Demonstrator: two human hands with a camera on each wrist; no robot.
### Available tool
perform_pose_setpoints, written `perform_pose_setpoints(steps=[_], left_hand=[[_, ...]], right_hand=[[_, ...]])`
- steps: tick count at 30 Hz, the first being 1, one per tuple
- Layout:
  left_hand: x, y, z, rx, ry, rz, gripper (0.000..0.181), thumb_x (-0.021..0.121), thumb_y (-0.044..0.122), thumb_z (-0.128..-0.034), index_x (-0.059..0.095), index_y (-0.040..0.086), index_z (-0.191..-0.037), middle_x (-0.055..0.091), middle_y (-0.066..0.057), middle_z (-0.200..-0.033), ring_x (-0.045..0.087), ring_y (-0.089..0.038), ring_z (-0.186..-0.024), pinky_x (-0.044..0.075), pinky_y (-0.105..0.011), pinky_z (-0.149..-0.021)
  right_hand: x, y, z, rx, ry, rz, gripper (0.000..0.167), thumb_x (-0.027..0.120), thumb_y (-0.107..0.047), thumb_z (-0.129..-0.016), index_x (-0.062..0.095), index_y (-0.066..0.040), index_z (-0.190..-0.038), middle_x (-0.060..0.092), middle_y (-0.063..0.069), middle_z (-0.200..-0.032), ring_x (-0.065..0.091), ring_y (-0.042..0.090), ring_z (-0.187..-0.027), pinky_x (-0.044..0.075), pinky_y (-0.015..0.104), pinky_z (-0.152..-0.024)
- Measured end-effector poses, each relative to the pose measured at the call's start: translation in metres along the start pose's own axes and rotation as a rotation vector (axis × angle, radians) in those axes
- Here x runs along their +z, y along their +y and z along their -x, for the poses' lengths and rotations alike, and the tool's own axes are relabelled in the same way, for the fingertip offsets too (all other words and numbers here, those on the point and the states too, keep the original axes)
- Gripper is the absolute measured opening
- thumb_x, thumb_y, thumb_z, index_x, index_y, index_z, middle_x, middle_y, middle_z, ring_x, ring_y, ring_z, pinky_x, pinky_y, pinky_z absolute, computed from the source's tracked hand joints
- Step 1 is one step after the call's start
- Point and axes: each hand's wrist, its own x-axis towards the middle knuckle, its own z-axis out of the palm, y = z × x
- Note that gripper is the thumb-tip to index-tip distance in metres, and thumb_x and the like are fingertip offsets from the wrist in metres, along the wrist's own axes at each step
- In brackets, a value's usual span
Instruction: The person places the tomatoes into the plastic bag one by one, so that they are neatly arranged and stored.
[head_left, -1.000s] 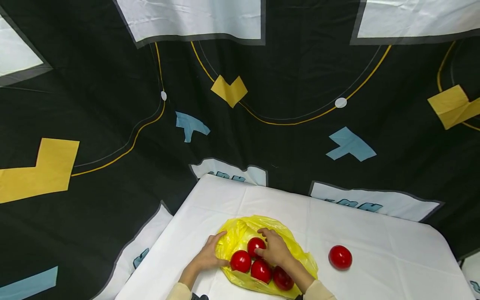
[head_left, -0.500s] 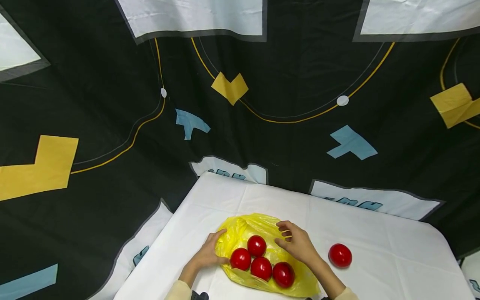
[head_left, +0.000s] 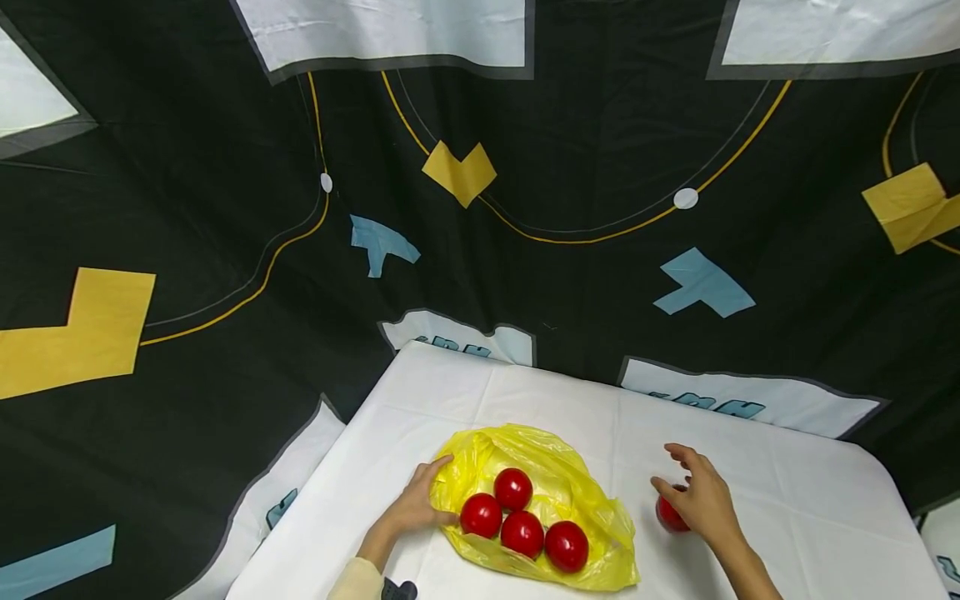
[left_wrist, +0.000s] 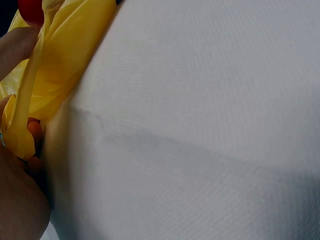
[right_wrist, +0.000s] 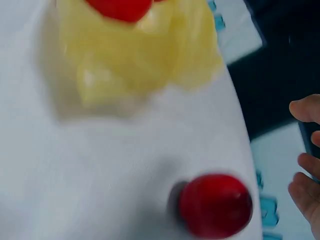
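Observation:
A crumpled yellow plastic bag (head_left: 600, 500) lies spread on the white-covered table, with several glossy red balls (head_left: 522, 534) on it. My left hand (head_left: 411, 510) grips the bag's left edge. The left wrist view shows a fold of the bag (left_wrist: 60, 65) between thumb and curled fingers. To the right, a lone red ball (head_left: 670, 515) sits on the cloth, partly covered by my right hand (head_left: 705, 500). That hand is over the ball with thumb and fingers spread. In the right wrist view, the fingers (right_wrist: 307, 192) are apart from the lone ball (right_wrist: 215, 206).
The table's white cloth (head_left: 795, 500) has faint fold lines. Behind the table hangs a black sheet (head_left: 570, 308) with yellow, blue and white patches. A dark strap piece (head_left: 400, 590) shows at the left wrist.
My right hand has left the balls on the bag and moved right, to the lone red ball. The left hand has stayed at the bag's left edge.

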Motion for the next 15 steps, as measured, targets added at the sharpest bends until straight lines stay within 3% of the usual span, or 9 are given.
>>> perform_pose_setpoints(steps=[6,15], left_hand=[[0.000,-0.001,0.000,0.003,0.002,-0.003,0.104,0.083,0.039,-0.0587,0.031,0.024,-0.147,0.038,-0.007,-0.125,0.041,-0.031,-0.119,0.034,-0.060,-0.101],[0.001,-0.003,-0.001,0.019,0.002,0.006,0.106,0.083,0.042,-0.0582,0.030,0.023,-0.147,0.038,-0.007,-0.124,0.042,-0.032,-0.118,0.034,-0.061,-0.100]], right_hand=[[-0.006,0.031,0.009,0.122,-0.053,0.048,0.073,0.077,-0.022,-0.076,0.040,0.002,-0.134,0.044,0.033,-0.123,0.039,0.048,-0.112,0.038,0.066,-0.090],[0.000,0.050,0.015,0.198,-0.142,0.054,0.083,0.079,-0.031,-0.075,0.034,0.005,-0.136,0.039,0.037,-0.127,0.036,0.052,-0.115,0.035,0.068,-0.093]])
